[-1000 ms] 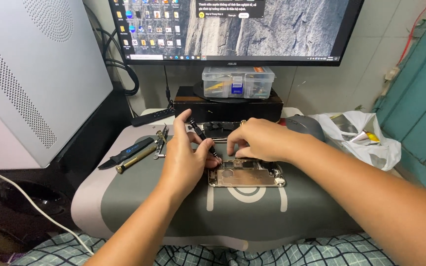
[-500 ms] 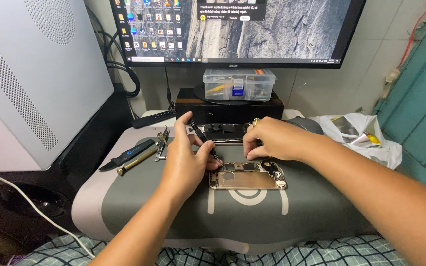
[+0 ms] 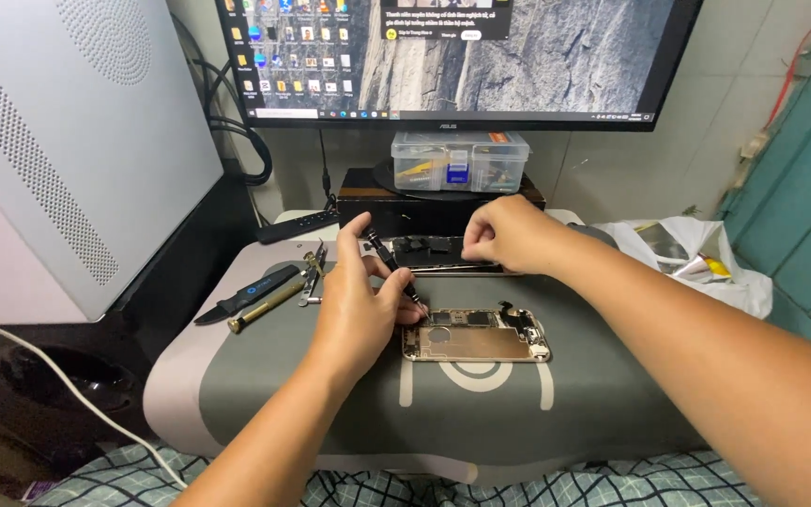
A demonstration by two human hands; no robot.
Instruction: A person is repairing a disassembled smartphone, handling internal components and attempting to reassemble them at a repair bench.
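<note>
An opened gold phone body (image 3: 476, 336) lies on a grey work mat (image 3: 330, 404). My left hand (image 3: 359, 300) grips a thin black screwdriver (image 3: 389, 263), its tip slanting down to the phone's upper left corner. My right hand (image 3: 504, 235) is further back, fingers pinched over the dark detached screen panel (image 3: 434, 252) that lies behind the phone; whether it holds a small part I cannot tell.
A black pry tool (image 3: 246, 293), a brass-handled driver (image 3: 265, 308) and metal tweezers (image 3: 312, 274) lie at the mat's left. A clear parts box (image 3: 460, 161) sits under the monitor (image 3: 452, 56). A white computer case (image 3: 68, 141) stands left, a plastic bag (image 3: 696, 258) right.
My right hand has lifted off the phone body and moved back to the screen panel. The phone body is now uncovered. My left hand stays with the screwdriver.
</note>
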